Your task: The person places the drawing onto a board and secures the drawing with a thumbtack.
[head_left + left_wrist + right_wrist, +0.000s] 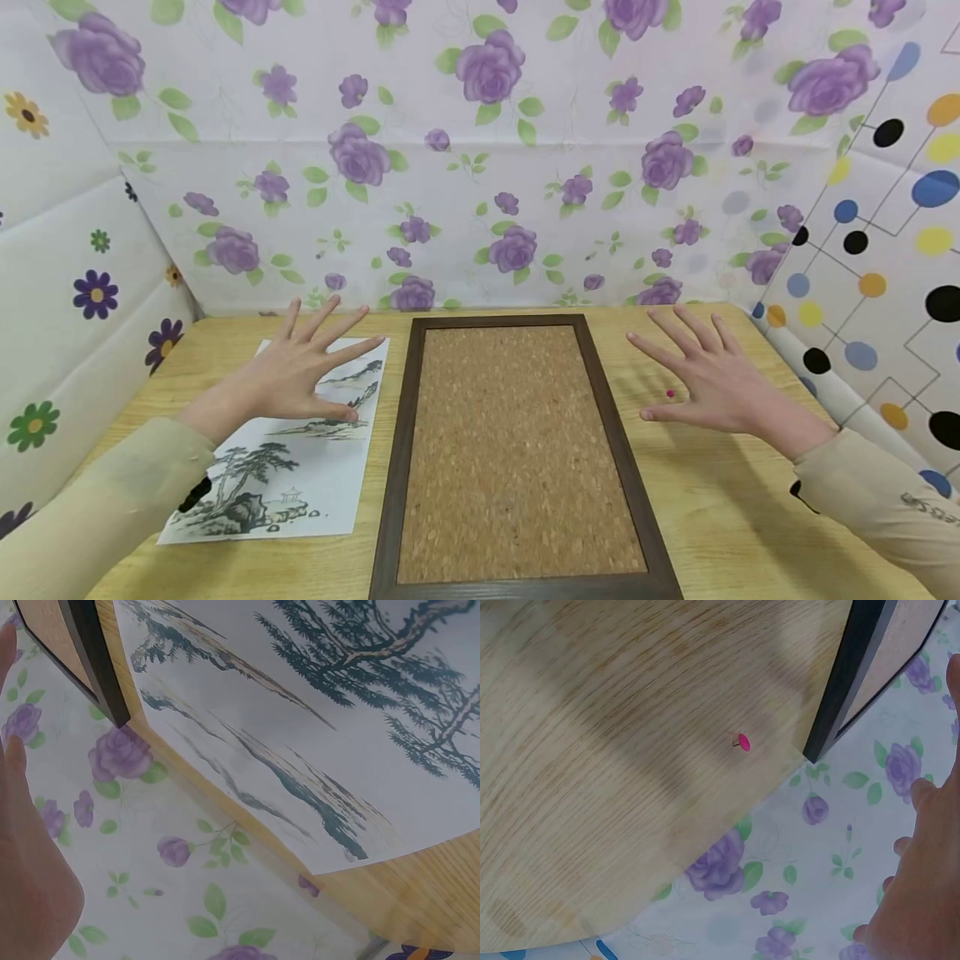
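My left hand [303, 367] hovers with spread fingers over a sheet of paper [330, 492] printed with an ink landscape of pines, rocks and hills. Part of that print is hidden under the hand and sleeve. On the other side, my right hand [708, 379] is held above the table, its fingers spread and holding nothing. Close by its thumb and palm in the head view is a pink thumbtack [671, 393]; the right wrist view shows the thumbtack [743, 742] lying on its side, pin visible. Between the hands lies a cork board [517, 450] in a dark brown frame.
The wooden table [720, 517] backs onto a cloth wall [450, 192] with purple roses. A daisy-patterned cloth [52, 333] stands on the left, and a dotted cloth [892, 275] on the right. The cork board's near edge reaches the bottom of the head view.
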`<state>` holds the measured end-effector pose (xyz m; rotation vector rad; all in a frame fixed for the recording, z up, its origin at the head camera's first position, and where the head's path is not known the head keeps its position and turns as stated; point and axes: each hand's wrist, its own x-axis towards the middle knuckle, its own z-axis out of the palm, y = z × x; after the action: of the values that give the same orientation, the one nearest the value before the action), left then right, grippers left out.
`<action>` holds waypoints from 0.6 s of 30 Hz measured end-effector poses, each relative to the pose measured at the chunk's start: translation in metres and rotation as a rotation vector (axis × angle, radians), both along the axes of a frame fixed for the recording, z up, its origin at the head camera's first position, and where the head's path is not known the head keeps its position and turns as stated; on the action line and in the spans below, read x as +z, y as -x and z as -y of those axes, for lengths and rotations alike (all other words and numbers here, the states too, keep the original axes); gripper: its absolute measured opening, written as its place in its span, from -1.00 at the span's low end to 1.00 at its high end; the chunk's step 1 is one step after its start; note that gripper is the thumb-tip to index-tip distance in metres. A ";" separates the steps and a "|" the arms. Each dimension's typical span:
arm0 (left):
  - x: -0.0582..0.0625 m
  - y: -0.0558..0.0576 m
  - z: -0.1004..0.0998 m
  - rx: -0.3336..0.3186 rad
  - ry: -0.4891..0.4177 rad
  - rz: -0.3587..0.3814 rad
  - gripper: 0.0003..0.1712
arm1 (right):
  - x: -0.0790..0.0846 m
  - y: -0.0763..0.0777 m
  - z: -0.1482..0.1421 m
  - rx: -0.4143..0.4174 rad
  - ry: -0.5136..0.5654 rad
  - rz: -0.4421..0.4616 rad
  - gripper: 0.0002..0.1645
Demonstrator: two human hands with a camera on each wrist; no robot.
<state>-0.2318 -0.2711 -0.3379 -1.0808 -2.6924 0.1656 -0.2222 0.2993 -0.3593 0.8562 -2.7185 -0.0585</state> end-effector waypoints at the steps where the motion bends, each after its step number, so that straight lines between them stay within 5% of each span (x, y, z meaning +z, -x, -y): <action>1: 0.000 0.000 0.000 0.003 0.001 0.001 0.16 | 0.000 0.000 0.000 0.004 0.000 0.000 0.17; 18: -0.001 -0.010 0.019 0.051 -0.056 -0.007 0.11 | 0.002 0.004 -0.005 -0.036 0.029 0.017 0.16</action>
<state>-0.2216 -0.2906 -0.3389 -0.9944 -2.7026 0.1024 -0.2264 0.3047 -0.3571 0.8034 -2.7435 -0.0187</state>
